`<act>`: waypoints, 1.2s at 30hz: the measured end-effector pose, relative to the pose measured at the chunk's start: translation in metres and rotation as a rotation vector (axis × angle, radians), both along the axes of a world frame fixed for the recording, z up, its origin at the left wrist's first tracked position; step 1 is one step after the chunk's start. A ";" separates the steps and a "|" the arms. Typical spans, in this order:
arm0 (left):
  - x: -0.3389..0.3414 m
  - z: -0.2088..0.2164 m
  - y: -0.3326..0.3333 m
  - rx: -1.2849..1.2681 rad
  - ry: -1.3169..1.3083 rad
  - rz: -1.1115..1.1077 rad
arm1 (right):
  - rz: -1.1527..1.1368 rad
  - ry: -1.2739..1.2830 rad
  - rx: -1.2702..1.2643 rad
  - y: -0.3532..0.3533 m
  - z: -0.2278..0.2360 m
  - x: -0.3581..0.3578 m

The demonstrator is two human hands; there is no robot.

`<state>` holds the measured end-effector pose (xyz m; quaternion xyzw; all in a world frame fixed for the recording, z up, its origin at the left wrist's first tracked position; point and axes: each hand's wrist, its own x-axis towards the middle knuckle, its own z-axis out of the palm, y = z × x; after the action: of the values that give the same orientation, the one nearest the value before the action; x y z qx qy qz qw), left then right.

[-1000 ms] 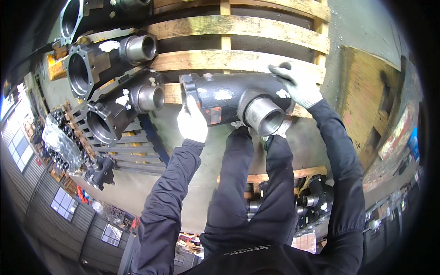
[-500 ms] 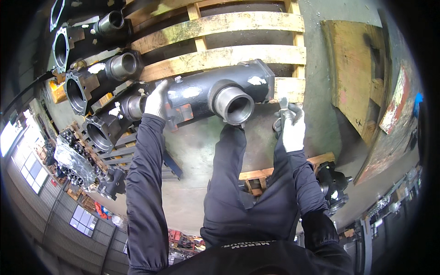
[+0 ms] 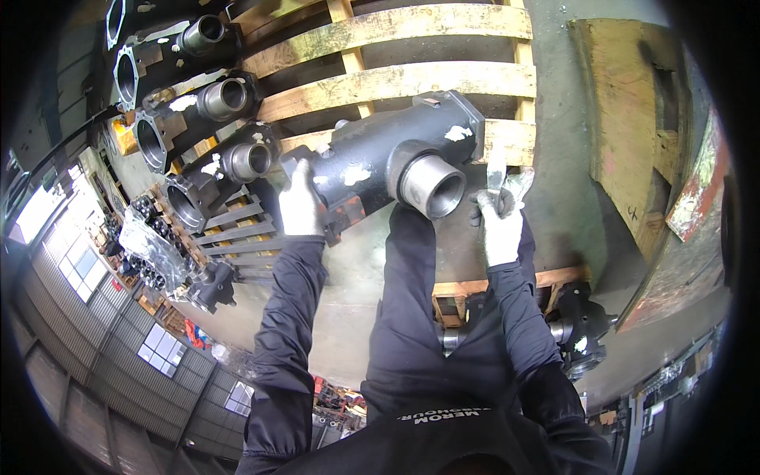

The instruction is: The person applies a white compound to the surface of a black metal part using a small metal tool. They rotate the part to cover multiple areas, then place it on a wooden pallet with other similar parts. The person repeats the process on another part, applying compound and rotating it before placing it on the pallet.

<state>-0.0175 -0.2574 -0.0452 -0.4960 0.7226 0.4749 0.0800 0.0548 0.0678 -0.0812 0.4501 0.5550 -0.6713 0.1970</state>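
A black metal housing (image 3: pixel 360 150) with white filler patches lies across the near edge of a wooden pallet (image 3: pixel 396 82). Its bare-metal round neck (image 3: pixel 431 186) faces toward me and to the right. My left hand (image 3: pixel 302 207), in a white glove, grips the housing's left end, near an orange-marked block (image 3: pixel 345 218). My gloved right hand (image 3: pixel 500 226) is apart from the housing, right of the neck. Its fingers are closed on a putty knife (image 3: pixel 496 170), blade up. A second pale, blade-like piece (image 3: pixel 520 185) sticks out beside it; the fingers partly hide both.
Several similar black housings (image 3: pixel 190 186) stand in a row at the left. Plywood boards (image 3: pixel 621 119) lie on the floor at the right. Another black casting (image 3: pixel 582 324) sits by my right forearm, and plastic-wrapped parts (image 3: pixel 154 241) are at the far left.
The view has shifted. The housing has turned slightly, its neck now facing more to the right. My left hand has come nearer to me, and the right hand's blade shows more clearly.
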 end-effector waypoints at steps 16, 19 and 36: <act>0.058 0.054 0.156 -0.058 0.096 0.019 | 0.089 0.008 0.136 0.044 0.001 0.022; 0.065 0.053 0.176 -0.106 0.140 0.041 | 0.080 0.004 0.108 0.058 -0.005 0.028; 0.062 0.060 0.194 -0.002 0.154 0.145 | 0.053 0.020 0.207 0.052 -0.005 0.024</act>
<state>0.0450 -0.0630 0.0147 -0.5092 0.6893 0.5153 -0.0109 0.0784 0.1194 -0.0862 0.4467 0.6350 -0.6093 0.1614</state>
